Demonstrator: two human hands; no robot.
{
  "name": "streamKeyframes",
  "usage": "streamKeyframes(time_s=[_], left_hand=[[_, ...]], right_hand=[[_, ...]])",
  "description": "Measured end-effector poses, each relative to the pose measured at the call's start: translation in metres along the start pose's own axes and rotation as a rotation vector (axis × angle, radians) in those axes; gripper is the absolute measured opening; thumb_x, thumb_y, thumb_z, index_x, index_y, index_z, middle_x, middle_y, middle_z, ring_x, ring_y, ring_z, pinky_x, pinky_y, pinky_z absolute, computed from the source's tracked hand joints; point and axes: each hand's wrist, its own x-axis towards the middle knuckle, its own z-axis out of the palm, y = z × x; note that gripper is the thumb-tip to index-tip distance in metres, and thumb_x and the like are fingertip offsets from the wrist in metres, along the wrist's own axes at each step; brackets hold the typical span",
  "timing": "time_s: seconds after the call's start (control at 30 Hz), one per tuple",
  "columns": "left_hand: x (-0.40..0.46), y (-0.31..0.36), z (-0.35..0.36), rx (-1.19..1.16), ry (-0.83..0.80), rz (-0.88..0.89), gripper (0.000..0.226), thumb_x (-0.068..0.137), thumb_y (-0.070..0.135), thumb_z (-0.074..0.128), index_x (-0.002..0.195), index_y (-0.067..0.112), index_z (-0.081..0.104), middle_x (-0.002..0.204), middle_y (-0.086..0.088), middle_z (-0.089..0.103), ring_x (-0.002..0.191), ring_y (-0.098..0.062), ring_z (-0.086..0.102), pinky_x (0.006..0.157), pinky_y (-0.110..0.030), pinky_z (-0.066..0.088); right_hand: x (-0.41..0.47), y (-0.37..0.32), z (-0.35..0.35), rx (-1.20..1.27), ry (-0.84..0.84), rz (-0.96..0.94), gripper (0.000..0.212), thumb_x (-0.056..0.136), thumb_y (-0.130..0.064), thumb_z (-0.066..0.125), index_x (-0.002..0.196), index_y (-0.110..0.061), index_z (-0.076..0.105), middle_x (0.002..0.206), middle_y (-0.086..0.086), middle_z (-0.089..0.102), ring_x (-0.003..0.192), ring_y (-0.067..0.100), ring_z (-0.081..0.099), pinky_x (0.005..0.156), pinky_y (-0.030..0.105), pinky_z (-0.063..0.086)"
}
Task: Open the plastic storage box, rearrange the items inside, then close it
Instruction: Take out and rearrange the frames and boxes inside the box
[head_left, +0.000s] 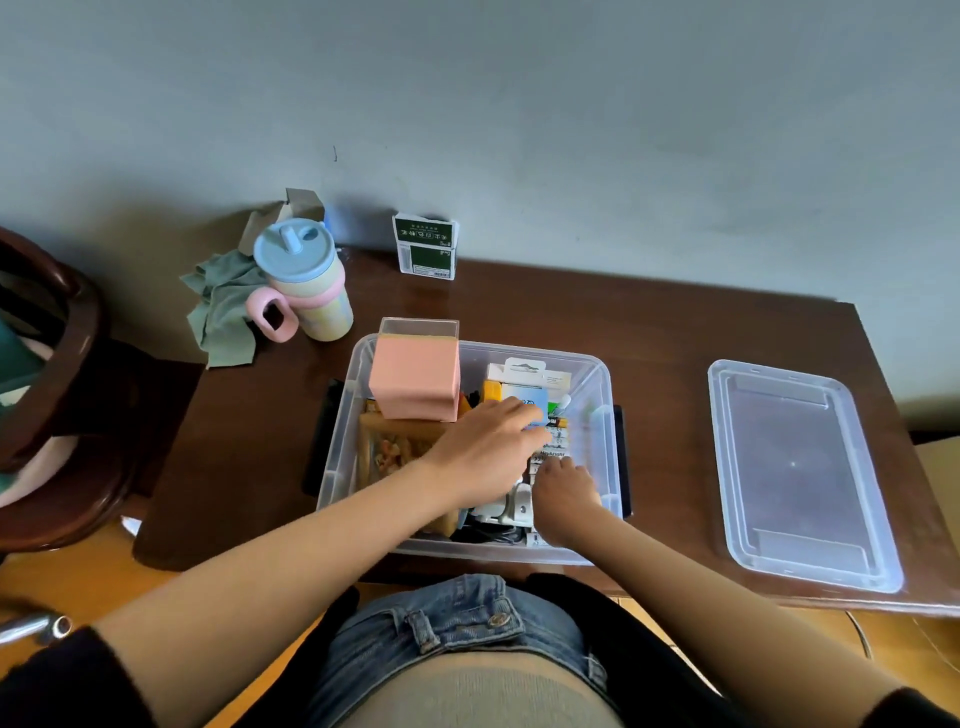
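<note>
The clear plastic storage box (602, 415) stands open on the dark wooden table. Its clear lid (800, 473) lies flat to the right. Inside are a pink box with a clear top (415, 379), a bag of snacks (395, 447), white and yellow cartons (524, 376), batteries in a pack (556, 441) and a white charger (514, 506). My left hand (488, 447) reaches into the box, fingers on a light blue card (537, 408). My right hand (563, 496) is low in the box on the battery pack, its fingers curled down among the items.
A pastel cup with a blue lid and pink handle (306, 286) and a green cloth (223, 312) sit at the back left. A green and white carton (426, 249) stands by the wall. A dark wooden chair (57, 395) is at the left.
</note>
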Motion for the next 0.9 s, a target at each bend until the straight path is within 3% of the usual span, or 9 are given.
streamKeyframes(time_s=[0.07, 0.13, 0.3, 0.5, 0.57, 0.67, 0.73, 0.77, 0.9], left_hand=[[0.022, -0.005, 0.004, 0.111, -0.119, -0.001, 0.047, 0.088, 0.000, 0.044, 0.132, 0.017, 0.052, 0.148, -0.008, 0.034, 0.133, -0.027, 0.031, 0.108, -0.042, 0.027], [0.036, -0.013, 0.007, 0.202, -0.204, -0.002, 0.053, 0.089, 0.004, 0.046, 0.139, 0.024, 0.044, 0.153, -0.006, 0.025, 0.139, -0.028, 0.022, 0.112, -0.045, 0.022], [0.043, -0.024, 0.014, 0.258, -0.198, 0.001, 0.050, 0.091, 0.008, 0.046, 0.136, 0.028, 0.046, 0.146, -0.005, 0.035, 0.133, -0.028, 0.032, 0.106, -0.045, 0.029], [0.027, -0.025, 0.011, 0.092, -0.144, -0.024, 0.067, 0.086, -0.008, 0.042, 0.144, 0.024, 0.037, 0.153, -0.006, 0.025, 0.140, -0.025, 0.021, 0.111, -0.040, 0.022], [0.014, -0.019, 0.004, -0.023, -0.032, -0.006, 0.062, 0.085, -0.012, 0.044, 0.139, 0.019, 0.046, 0.148, -0.009, 0.036, 0.136, -0.027, 0.030, 0.110, -0.041, 0.029], [-0.021, -0.020, -0.009, -0.154, 0.110, 0.051, 0.036, 0.085, -0.007, 0.056, 0.114, 0.011, 0.066, 0.118, -0.009, 0.060, 0.110, -0.025, 0.055, 0.083, -0.038, 0.052], [-0.049, -0.030, -0.015, -0.222, 0.140, -0.008, 0.024, 0.085, -0.003, 0.060, 0.102, 0.010, 0.070, 0.105, -0.004, 0.065, 0.098, -0.020, 0.060, 0.075, -0.036, 0.054], [-0.062, -0.036, -0.017, -0.227, 0.146, -0.051, 0.020, 0.085, -0.002, 0.061, 0.098, 0.011, 0.071, 0.101, -0.003, 0.066, 0.094, -0.020, 0.061, 0.075, -0.036, 0.054], [-0.096, -0.056, -0.020, -0.186, 0.225, -0.182, 0.017, 0.080, -0.004, 0.067, 0.085, 0.011, 0.073, 0.089, 0.000, 0.065, 0.080, -0.018, 0.062, 0.068, -0.033, 0.053]], right_hand=[[0.002, 0.001, -0.001, 0.031, 0.006, 0.024, 0.048, 0.088, -0.011, 0.051, 0.133, 0.002, 0.040, 0.131, 0.018, 0.039, 0.120, 0.030, 0.040, 0.097, 0.033, 0.038], [0.005, 0.002, -0.004, 0.059, 0.005, 0.046, 0.049, 0.089, -0.012, 0.051, 0.134, 0.003, 0.040, 0.132, 0.018, 0.038, 0.121, 0.030, 0.039, 0.098, 0.033, 0.037], [0.008, 0.003, -0.008, 0.097, 0.013, 0.077, 0.046, 0.090, -0.015, 0.049, 0.133, 0.000, 0.042, 0.132, 0.018, 0.038, 0.121, 0.029, 0.039, 0.100, 0.034, 0.037], [0.005, 0.009, -0.021, 0.195, 0.025, 0.035, 0.033, 0.091, -0.013, 0.047, 0.124, -0.010, 0.053, 0.126, 0.014, 0.048, 0.117, 0.027, 0.046, 0.091, 0.033, 0.043], [-0.001, 0.011, -0.026, 0.221, 0.016, -0.005, 0.024, 0.092, -0.010, 0.044, 0.111, -0.009, 0.058, 0.108, 0.009, 0.057, 0.102, 0.026, 0.054, 0.076, 0.030, 0.044], [-0.009, 0.015, -0.029, 0.274, -0.001, -0.056, 0.012, 0.093, -0.010, 0.038, 0.088, -0.010, 0.049, 0.074, 0.002, 0.046, 0.079, 0.024, 0.048, 0.064, 0.030, 0.037], [-0.014, 0.016, -0.029, 0.360, -0.002, -0.081, 0.023, 0.095, -0.014, 0.036, 0.073, -0.008, 0.040, 0.073, 0.003, 0.046, 0.076, 0.025, 0.047, 0.059, 0.029, 0.037], [-0.016, 0.016, -0.030, 0.405, -0.008, -0.107, 0.027, 0.096, -0.016, 0.036, 0.072, -0.006, 0.044, 0.077, 0.006, 0.052, 0.078, 0.026, 0.051, 0.060, 0.030, 0.039], [-0.021, 0.007, -0.036, 0.608, 0.037, -0.222, 0.030, 0.097, -0.024, 0.039, 0.102, -0.009, 0.065, 0.101, 0.008, 0.068, 0.095, 0.025, 0.062, 0.080, 0.036, 0.051]])
